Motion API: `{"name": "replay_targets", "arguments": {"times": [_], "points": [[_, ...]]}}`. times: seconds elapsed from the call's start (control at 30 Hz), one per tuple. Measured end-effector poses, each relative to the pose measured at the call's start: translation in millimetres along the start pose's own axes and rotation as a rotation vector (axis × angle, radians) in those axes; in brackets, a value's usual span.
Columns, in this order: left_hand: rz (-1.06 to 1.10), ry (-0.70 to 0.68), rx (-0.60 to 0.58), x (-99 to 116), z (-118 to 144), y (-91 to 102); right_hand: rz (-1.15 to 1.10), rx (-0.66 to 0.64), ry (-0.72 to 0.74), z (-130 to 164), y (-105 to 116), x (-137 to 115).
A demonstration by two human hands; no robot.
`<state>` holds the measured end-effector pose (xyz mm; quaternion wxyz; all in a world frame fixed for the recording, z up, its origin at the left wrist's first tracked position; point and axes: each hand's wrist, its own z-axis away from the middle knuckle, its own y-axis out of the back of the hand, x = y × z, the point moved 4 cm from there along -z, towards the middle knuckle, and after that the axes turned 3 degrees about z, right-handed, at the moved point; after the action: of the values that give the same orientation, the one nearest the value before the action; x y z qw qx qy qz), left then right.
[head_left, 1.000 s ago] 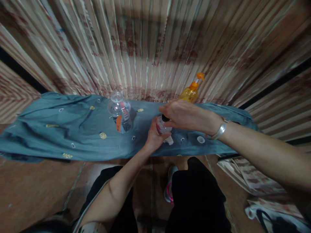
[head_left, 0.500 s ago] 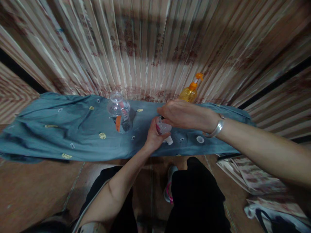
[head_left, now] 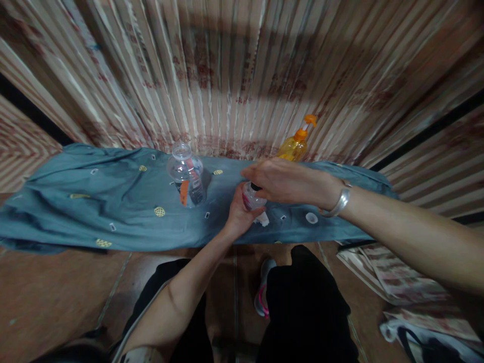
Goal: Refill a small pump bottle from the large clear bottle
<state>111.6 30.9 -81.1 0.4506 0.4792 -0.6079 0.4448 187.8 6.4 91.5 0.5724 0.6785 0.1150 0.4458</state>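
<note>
My left hand (head_left: 239,214) is wrapped round a small clear bottle (head_left: 254,197) with pink markings, held over the cloth-covered surface. Over the bottle's top, my right hand (head_left: 282,180) has its fingers closed on a black cap (head_left: 256,186); the back of the hand hides part of it. Just under the bottle lies a crumpled white piece (head_left: 262,219), perhaps tissue. To the left stands a large clear plastic bottle (head_left: 188,176), uncapped, with an orange label patch. Behind my right hand is a yellow bottle (head_left: 293,147) with an orange pump top, its lower part hidden.
A blue-green patterned cloth (head_left: 128,212) covers the narrow bench or table. A small round white lid-like piece (head_left: 311,218) lies near its front right. Pleated curtains (head_left: 227,75) hang directly behind. A bag (head_left: 434,338) rests on the tiled floor at lower right.
My right hand has shifted slightly over the bottle's top, and more of the black cap shows. The left hand and the other things stay where they were.
</note>
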Motion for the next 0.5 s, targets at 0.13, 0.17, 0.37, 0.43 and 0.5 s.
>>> {"name": "replay_targets", "arguments": {"times": [0.13,0.17,0.37,0.43,0.5], "points": [[-0.011,-0.011,0.010,-0.9,-0.4,0.3,0.025,-0.030,-0.048,-1.2,-3.1,1.0],[-0.008,-0.016,0.012,-1.1,-0.3,0.4,0.026,-0.029,-0.063,-1.3,-3.5,1.5],[-0.021,-0.022,0.010,-1.5,0.6,0.2,0.022,0.028,-0.001,0.6,-3.4,-1.7],[-0.022,-0.023,0.012,-1.1,0.7,-0.1,0.044,0.004,-0.049,0.7,-4.0,-0.7],[-0.016,-0.027,0.017,-0.8,0.6,-0.1,0.023,0.004,-0.063,0.1,-3.0,-0.9]]}}
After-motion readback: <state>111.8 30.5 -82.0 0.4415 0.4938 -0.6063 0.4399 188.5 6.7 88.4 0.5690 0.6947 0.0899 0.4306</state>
